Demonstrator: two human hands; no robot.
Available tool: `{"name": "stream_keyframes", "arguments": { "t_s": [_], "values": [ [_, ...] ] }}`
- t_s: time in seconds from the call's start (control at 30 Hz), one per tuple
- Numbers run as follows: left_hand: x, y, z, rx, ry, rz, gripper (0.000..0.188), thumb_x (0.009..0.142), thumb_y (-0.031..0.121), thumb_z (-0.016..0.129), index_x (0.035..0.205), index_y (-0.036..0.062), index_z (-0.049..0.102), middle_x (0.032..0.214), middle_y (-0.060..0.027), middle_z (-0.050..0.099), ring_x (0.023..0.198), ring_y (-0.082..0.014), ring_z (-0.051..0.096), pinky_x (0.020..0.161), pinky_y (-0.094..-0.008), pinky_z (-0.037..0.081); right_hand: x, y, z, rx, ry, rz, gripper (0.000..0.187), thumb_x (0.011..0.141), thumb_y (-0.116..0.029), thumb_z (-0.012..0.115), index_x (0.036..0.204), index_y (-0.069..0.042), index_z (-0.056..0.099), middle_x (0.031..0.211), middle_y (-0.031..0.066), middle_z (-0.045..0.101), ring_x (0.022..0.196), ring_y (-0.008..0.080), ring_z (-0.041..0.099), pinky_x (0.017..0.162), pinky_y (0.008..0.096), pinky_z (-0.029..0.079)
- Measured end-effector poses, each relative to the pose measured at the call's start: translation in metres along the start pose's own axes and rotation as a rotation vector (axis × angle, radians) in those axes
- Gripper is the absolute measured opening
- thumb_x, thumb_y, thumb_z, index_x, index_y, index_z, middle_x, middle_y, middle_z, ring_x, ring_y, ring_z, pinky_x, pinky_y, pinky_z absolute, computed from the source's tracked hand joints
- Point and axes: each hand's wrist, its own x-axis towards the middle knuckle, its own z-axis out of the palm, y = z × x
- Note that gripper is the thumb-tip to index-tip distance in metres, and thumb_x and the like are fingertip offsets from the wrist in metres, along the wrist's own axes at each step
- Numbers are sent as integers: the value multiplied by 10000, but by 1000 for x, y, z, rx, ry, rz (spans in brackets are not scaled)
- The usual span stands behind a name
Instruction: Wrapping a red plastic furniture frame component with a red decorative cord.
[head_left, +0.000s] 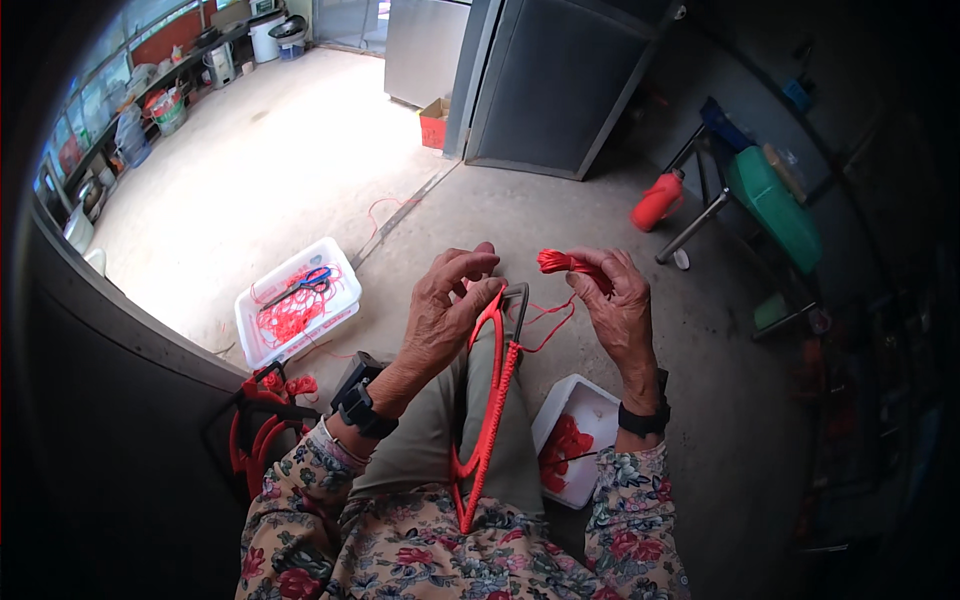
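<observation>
A long, narrow frame wrapped in red cord (487, 440) lies lengthwise over my lap, with a bare dark metal end (518, 292) at its far tip. My left hand (452, 300) is closed at that far end, thumb and fingers pinched on the red-wrapped side. To the right, my right hand (615, 300) grips a folded bundle of red cord (556, 262), its looped end sticking out toward the left. A loose strand of cord (545, 340) sags from the bundle to the frame's right side.
On the floor at left, a white tray (345, 300) holds tangled red cord and blue-handled scissors (310, 282). Another white tray (590, 395) with red cord sits by my right leg. Red-wrapped frames (262, 430) stand at lower left. A red flask (657, 202) stands near a metal-legged table.
</observation>
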Motion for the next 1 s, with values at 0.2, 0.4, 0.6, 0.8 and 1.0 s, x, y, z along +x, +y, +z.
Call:
{"name": "stream_keyframes", "arguments": {
  "t_s": [0.2, 0.4, 0.6, 0.8, 1.0],
  "values": [
    [3, -13, 14, -369, -11, -166, 291, 879, 186, 679, 1091, -9, 638, 879, -72, 672, 765, -125, 620, 683, -249, 488, 25, -29, 31, -242, -269, -494, 247, 794, -101, 696, 1040, -109, 684, 958, 37, 658, 954, 220, 574, 907, 341, 376],
    [-22, -22, 20, -685, 39, -433, 190, 852, 140, 709, 955, -4, 639, 794, -43, 669, 697, -97, 609, 634, -224, 473, -12, -19, 28, 62, -52, -137, 128, 784, -21, 681, 899, -41, 629, 891, 81, 637, 877, 247, 605, 808, 355, 465],
    [-25, -20, 24, -558, -129, -513, 175, 866, 136, 684, 953, -13, 656, 831, -42, 667, 746, -84, 599, 669, -226, 472, -49, -9, 39, 196, -123, 15, 206, 759, 25, 654, 957, -30, 632, 985, 90, 630, 970, 249, 601, 857, 340, 474],
    [-27, -11, 27, -670, -220, -573, 217, 914, 163, 628, 1033, -15, 664, 895, -19, 655, 770, -70, 562, 699, -218, 442, -60, 5, 45, -36, -209, -150, 303, 731, -52, 708, 1028, -65, 650, 1024, 74, 608, 934, 271, 559, 872, 378, 431],
    [-46, 12, 20, -574, -131, -525, 223, 894, 198, 669, 1020, 14, 672, 907, -12, 652, 817, -70, 562, 739, -221, 433, -44, 6, -1, 184, 43, 45, 202, 904, -178, 625, 1051, -39, 617, 957, 61, 629, 879, 224, 578, 854, 339, 453]
  ]
}}
